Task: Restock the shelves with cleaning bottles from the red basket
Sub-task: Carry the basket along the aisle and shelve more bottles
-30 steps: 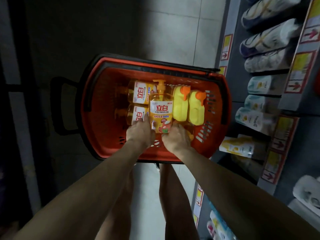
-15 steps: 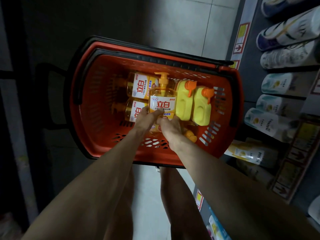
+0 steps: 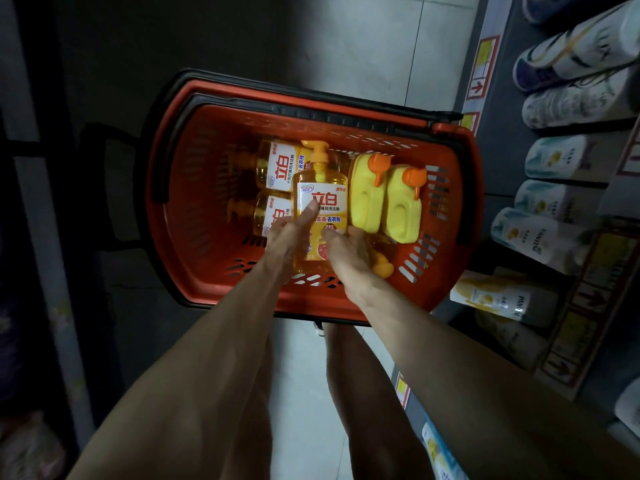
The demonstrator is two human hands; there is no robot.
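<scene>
A red basket (image 3: 207, 216) with a black rim stands on the floor below me. Both hands hold an orange pump bottle (image 3: 323, 199) with a white label just above its contents. My left hand (image 3: 289, 233) grips the bottle's left side, thumb across the label. My right hand (image 3: 346, 252) cups its lower right side. Two more orange pump bottles (image 3: 277, 168) lie on their sides at the left of the basket. Two yellow jugs with orange caps (image 3: 384, 202) lie at the right. A small orange bottle (image 3: 382, 266) is partly hidden under my right hand.
Grey shelves (image 3: 502, 140) run down the right side, holding rows of white bottles (image 3: 554, 157) lying with bases toward me, with price tags (image 3: 479, 69) on the edges. My legs stand on pale floor tiles (image 3: 363, 46). A dark rack sits at the left.
The pump bottle has risen a little out of the basket in both hands. My left thumb now lies across its label. The camera has come closer to the basket.
</scene>
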